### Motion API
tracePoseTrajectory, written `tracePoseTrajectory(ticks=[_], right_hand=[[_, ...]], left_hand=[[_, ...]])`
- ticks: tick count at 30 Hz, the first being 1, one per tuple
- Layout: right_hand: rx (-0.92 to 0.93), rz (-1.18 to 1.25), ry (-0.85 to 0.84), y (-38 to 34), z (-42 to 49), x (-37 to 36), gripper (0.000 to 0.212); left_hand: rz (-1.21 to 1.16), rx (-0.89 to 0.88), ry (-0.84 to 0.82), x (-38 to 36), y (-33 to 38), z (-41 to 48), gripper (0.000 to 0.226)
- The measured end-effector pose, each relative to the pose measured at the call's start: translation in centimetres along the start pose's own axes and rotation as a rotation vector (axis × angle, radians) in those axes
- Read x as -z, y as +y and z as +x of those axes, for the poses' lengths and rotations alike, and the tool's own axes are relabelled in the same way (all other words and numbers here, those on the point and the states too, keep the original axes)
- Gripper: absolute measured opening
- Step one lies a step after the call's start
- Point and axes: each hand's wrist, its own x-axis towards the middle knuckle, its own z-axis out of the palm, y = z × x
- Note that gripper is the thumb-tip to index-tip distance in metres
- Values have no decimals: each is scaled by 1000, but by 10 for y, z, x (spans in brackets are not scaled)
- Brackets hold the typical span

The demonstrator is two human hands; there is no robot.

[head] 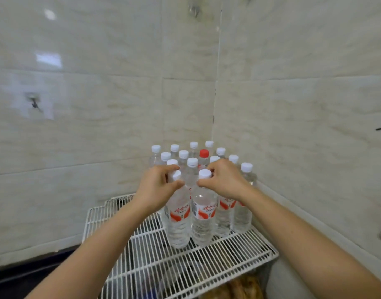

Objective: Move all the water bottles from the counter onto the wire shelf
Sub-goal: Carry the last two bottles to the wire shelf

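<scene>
Surface: white wire shelf [185, 266] starts under your forearms and runs back into the room corner. The rear-left edge is bent up. Seen through the wires at front right is a brown item [239, 288], blurred, ID not possible. A dark surface [23, 277] sits lower left, beside the shelf and below the wall.

Room: pale glossy tiled walls [77, 130] meet in a corner right behind the shelf. A wall hook [34, 103] is on the left wall, well apart from everything else.

Containers, near to far:
- L bottle [177, 221] and R bottle [203, 221] stand upright at the front of the group, side by side and just about touching, bases at the wires. Both are filled w/ clear liquid.
- Your L hand [157, 184] has thumb and fingers curled round the L bottle's neck, just under the cap.
- Your R hand [226, 180] has the same hold on the R bottle's neck.
- The bottle cluster [223, 214] is packed tight behind these two, all upright on the shelf, reaching to the corner.

Appearance: clear ribbed plastic, white screw caps, white label w/ red band and red script. One exception is the red-cap bottle [204, 153], mid-rear of the cluster. More than a dozen caps are visible. Bodies of the rear bottles are mostly hidden by those in front.
</scene>
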Motion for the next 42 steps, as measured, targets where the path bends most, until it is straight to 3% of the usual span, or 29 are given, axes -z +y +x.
tracePoseTrajectory(ticks=[6,23,31,42], right_hand=[[-17,-20,-35,15,23,-4,39],[-62,-88,-84,19,41,-9,25],[-80,-101,-91,12,37,-10,40],[-98,-162,-78,14,31,-6,35]], left_hand=[[44,2,7,-14,5,17,46],[89,-27,-50,-23,-10,34,43],[82,-43,-48,-19,-17,29,44],[89,-58,-90,-23,-14,32,44]])
